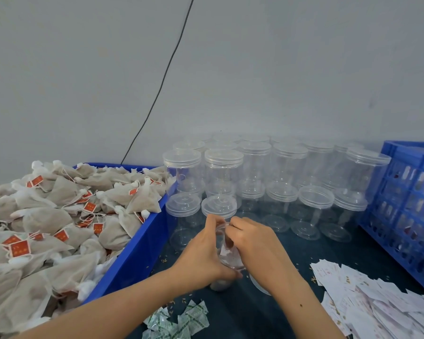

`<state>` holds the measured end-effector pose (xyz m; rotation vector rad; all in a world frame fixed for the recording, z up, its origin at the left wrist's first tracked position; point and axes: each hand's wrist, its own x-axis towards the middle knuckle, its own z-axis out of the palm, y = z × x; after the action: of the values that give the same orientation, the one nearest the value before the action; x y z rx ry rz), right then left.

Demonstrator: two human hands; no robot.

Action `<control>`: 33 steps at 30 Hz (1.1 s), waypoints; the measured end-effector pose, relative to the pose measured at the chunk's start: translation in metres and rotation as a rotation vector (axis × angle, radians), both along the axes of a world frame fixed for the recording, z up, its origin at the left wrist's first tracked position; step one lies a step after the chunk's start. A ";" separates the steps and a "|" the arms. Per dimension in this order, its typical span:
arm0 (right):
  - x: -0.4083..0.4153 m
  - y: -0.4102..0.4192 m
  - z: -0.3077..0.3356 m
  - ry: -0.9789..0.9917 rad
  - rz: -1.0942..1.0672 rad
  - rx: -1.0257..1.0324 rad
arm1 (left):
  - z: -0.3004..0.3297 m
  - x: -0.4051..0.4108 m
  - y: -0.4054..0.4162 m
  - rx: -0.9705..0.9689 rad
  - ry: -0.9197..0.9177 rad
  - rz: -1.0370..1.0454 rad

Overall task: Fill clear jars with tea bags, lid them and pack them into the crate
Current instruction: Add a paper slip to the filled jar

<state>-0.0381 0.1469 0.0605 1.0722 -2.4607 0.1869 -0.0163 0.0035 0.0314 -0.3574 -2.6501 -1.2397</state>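
Note:
A clear jar [227, 260] stands open on the dark table between my hands, with tea bags showing inside it. My left hand [203, 253] grips the jar around its side. My right hand [252, 243] has its fingers curled at the jar's mouth, apparently pressing a tea bag in; the fingertips are hidden behind the rim. A blue bin [132, 250] on the left is heaped with tea bags [59, 216] carrying red tags. The blue crate [402, 211] stands at the right, holding filled jars.
Several empty lidded clear jars [267, 179] are stacked in two tiers behind my hands against the wall. White paper slips [377, 304] lie at the right front, green-printed sachets [179, 319] at the near edge. A loose clear lid [260, 285] lies under my right wrist.

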 end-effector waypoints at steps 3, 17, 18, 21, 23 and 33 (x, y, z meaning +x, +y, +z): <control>-0.002 -0.002 0.000 0.088 0.003 0.049 | -0.001 0.000 0.000 -0.003 -0.010 0.009; -0.044 0.055 -0.007 -0.327 -0.094 -0.611 | -0.002 -0.003 -0.003 0.088 -0.086 0.001; -0.047 0.061 -0.008 -0.379 -0.130 -0.597 | -0.002 -0.004 -0.003 0.094 -0.089 -0.002; -0.056 0.076 -0.020 -0.593 -0.311 -0.303 | -0.003 -0.005 -0.004 0.113 -0.103 -0.008; -0.058 0.080 -0.032 -0.796 -0.409 -0.095 | -0.004 -0.005 -0.004 0.130 -0.119 -0.025; -0.057 0.066 -0.055 -0.900 -0.396 0.167 | -0.014 -0.017 -0.012 0.086 -0.195 -0.017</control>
<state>-0.0954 0.2133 0.0053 0.5842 -3.4856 0.4120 -0.0337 -0.0082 0.0171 -0.2583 -2.7469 -1.4577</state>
